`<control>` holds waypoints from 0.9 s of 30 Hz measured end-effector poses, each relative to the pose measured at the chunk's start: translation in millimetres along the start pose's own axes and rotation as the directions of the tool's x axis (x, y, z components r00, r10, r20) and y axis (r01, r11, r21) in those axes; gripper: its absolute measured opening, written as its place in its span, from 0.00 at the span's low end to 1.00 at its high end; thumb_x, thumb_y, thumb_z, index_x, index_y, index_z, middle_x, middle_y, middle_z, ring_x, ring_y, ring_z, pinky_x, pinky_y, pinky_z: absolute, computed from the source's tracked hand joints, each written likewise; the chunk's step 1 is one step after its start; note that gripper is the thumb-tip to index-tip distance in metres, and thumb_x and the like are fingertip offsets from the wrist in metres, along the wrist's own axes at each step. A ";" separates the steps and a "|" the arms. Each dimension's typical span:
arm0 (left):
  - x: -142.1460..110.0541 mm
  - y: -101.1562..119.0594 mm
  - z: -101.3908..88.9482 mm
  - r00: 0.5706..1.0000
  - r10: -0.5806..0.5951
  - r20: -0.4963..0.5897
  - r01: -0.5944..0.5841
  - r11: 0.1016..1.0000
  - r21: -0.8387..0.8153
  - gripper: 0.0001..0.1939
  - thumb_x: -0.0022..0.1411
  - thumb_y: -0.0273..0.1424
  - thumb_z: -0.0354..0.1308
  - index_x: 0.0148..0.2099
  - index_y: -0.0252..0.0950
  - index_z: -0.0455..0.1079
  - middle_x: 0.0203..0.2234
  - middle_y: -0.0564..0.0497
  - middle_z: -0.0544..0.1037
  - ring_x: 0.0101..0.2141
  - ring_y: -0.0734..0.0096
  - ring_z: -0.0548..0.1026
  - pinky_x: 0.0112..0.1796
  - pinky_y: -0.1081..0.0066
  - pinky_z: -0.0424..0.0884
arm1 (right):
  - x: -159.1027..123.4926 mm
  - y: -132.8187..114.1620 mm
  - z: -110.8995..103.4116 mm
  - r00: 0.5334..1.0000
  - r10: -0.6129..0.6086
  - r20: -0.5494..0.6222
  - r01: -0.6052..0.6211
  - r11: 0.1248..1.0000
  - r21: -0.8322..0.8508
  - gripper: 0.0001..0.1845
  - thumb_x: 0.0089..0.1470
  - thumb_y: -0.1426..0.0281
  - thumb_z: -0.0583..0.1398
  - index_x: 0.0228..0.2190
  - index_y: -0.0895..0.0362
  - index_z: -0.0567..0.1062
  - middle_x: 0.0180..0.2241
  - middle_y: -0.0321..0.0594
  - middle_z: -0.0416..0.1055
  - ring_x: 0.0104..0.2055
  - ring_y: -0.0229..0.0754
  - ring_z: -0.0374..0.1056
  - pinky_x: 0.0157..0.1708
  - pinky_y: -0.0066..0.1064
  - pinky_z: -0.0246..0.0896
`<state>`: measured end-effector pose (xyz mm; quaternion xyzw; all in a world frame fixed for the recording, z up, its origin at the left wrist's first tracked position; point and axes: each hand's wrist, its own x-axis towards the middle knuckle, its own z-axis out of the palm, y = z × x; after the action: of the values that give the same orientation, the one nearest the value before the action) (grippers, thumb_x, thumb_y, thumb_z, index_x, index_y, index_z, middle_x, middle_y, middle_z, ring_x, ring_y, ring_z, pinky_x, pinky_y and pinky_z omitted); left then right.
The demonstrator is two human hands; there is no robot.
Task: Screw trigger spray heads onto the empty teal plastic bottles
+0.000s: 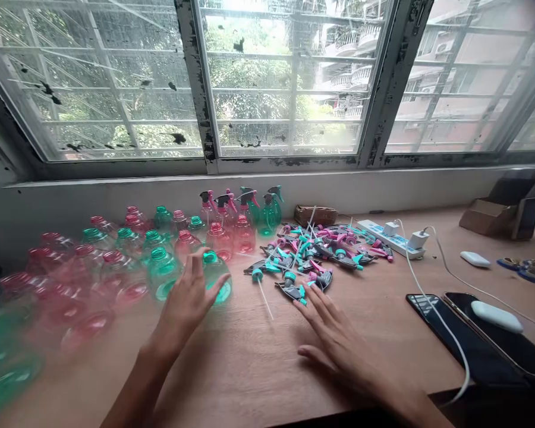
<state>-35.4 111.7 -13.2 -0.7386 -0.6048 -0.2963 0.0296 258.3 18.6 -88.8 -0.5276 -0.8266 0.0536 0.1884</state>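
Note:
My left hand (188, 291) is closed around the side of a green clear-plastic bottle (217, 274) with an open neck, its thumb across the front. The bottle stands upright on the table. My right hand (334, 333) is stretched out with its fingers apart, the fingertips at the near edge of a pile of trigger spray heads (334, 244). Right by those fingertips lies a black and teal spray head (290, 288). Another teal-collared spray head (257, 275) lies between the hands, its thin white tube pointing toward me.
Many open pink bottles (131, 279) and green bottles crowd the left. Behind stand several bottles with spray heads fitted (267, 215). A brown pouch (315, 215), a power strip (390, 239) with cables, two phones (463, 345), scissors (530, 268) and a cardboard box (494, 211) lie toward the right.

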 end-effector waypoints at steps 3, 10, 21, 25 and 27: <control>-27.6 9.9 2.5 0.995 0.050 0.085 -0.043 0.995 -0.085 0.31 0.64 0.47 0.59 0.62 0.44 0.52 0.59 0.39 0.72 0.48 0.41 0.81 0.44 0.46 0.80 | 14.6 0.0 3.6 1.000 -0.007 0.024 0.007 1.000 0.015 0.36 0.66 0.56 0.57 0.69 0.52 0.56 0.75 0.54 0.41 0.75 0.60 0.35 0.69 0.61 0.45; -103.5 15.8 25.6 0.979 0.046 0.200 0.003 0.972 -0.236 0.43 0.63 0.47 0.60 0.69 0.45 0.39 0.63 0.35 0.67 0.62 0.44 0.71 0.58 0.44 0.72 | 4.8 25.9 15.7 0.984 0.044 -0.172 -0.024 0.993 0.116 0.28 0.65 0.63 0.58 0.62 0.59 0.66 0.57 0.61 0.72 0.61 0.66 0.65 0.62 0.67 0.57; -111.8 7.2 28.5 0.959 0.099 0.264 0.028 0.898 -0.439 0.42 0.59 0.38 0.67 0.66 0.52 0.46 0.62 0.43 0.67 0.61 0.45 0.71 0.60 0.45 0.69 | -14.4 11.9 3.5 0.804 0.381 -0.456 0.150 0.612 0.776 0.16 0.67 0.61 0.56 0.53 0.46 0.74 0.47 0.42 0.81 0.46 0.50 0.79 0.47 0.40 0.76; -111.0 5.0 27.1 0.980 0.076 0.185 0.019 0.885 -0.466 0.39 0.60 0.37 0.66 0.66 0.59 0.48 0.60 0.48 0.61 0.62 0.50 0.67 0.61 0.46 0.68 | -14.6 19.1 -13.1 0.689 0.678 -0.258 0.314 0.042 0.948 0.11 0.55 0.59 0.70 0.38 0.50 0.81 0.28 0.30 0.79 0.29 0.35 0.76 0.35 0.22 0.76; -111.0 4.2 26.6 0.975 0.080 0.207 0.024 0.889 -0.457 0.39 0.60 0.37 0.66 0.66 0.61 0.49 0.60 0.49 0.59 0.63 0.50 0.66 0.61 0.47 0.68 | -15.8 24.4 -20.7 0.677 0.707 -0.204 0.335 -0.049 0.941 0.11 0.51 0.60 0.72 0.33 0.53 0.81 0.24 0.28 0.76 0.24 0.32 0.72 0.30 0.19 0.75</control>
<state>-31.2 24.1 -86.3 -0.7618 -0.5069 -0.3459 -0.2078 292.6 12.9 -80.7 -0.3260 -0.2900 0.4506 0.7788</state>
